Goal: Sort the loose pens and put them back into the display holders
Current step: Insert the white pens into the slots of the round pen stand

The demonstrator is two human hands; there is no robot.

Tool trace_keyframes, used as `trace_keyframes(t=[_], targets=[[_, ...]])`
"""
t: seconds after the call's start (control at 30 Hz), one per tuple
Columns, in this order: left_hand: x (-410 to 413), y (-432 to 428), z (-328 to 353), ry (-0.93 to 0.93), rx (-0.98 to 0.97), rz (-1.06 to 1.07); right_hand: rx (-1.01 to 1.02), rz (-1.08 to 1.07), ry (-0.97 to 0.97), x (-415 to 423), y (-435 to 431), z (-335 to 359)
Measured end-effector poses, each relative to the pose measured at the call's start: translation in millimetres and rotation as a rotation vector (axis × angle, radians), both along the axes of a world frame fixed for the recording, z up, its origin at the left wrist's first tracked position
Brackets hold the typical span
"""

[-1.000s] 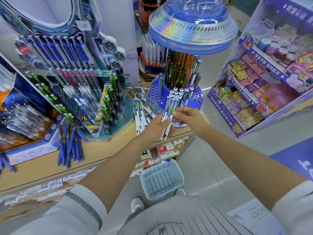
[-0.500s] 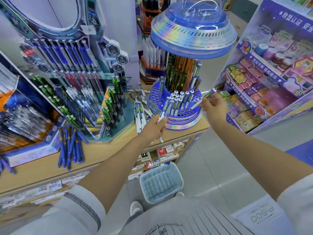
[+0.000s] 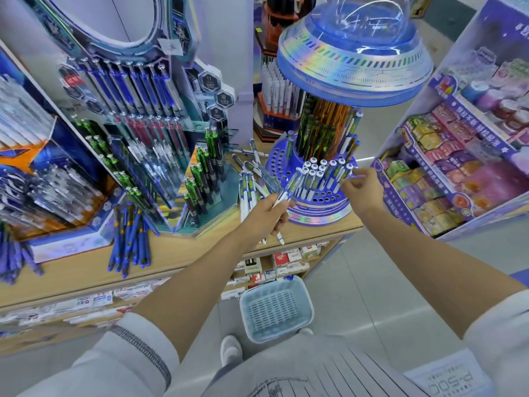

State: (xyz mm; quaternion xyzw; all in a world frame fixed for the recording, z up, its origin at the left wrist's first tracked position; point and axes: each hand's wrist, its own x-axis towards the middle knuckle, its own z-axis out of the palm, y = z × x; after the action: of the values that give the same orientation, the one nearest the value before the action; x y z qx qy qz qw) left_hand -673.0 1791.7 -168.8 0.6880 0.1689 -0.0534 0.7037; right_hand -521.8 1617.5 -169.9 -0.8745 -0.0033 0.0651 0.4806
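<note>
- Standing on a long pale wooden shelf counter (image 3: 177, 253) is a round blue plastic display holder (image 3: 316, 200) ringed with holes, directly ahead of both hands.
- Left hand (image 3: 264, 213) grips a bunch of white-and-blue capped pens (image 3: 287, 190), their long axis slanting up and right, caps toward the holder, tips poking out below the fist.
- Right hand (image 3: 362, 186), nearer the free holes, pinches one slim white-and-blue pen (image 3: 345, 174). The pen is close to upright, cap up, tip down at the holder's right edge.
- Likely next: push it straight down.

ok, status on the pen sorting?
Left hand grips a bunch of pens. Right hand pinches one pen at the round holder. Loose pens lie beside it on the shelf. Nothing in the way.
</note>
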Motion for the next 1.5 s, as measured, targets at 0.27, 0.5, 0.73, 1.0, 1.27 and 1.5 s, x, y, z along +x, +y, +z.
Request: trace_keyframes(t=[0.27,0.5,0.73,1.0,1.27,1.5], targets=[[-4,-3,-5,-0.031,0.036,-0.042,0.227,0.254,0.100,-35,-5,2],[-1,-19,-3,-0.013,0.037,-0.168,0.412,0.394,0.214,-56,-4,6],[9,-27,3,-0.039,0.006,-0.205,0.503,0.354,0.253,-55,-15,24],[17,-20,4,0.008,0.039,-0.179,0.469,0.032,0.010,-31,-29,33],[23,-14,8,-0.001,0.132,-0.121,0.154,-0.063,-0.186,0,-31,26],[25,-7,5,0.026,0.083,-0.105,0.022,0.036,-0.108,8,-21,10]])
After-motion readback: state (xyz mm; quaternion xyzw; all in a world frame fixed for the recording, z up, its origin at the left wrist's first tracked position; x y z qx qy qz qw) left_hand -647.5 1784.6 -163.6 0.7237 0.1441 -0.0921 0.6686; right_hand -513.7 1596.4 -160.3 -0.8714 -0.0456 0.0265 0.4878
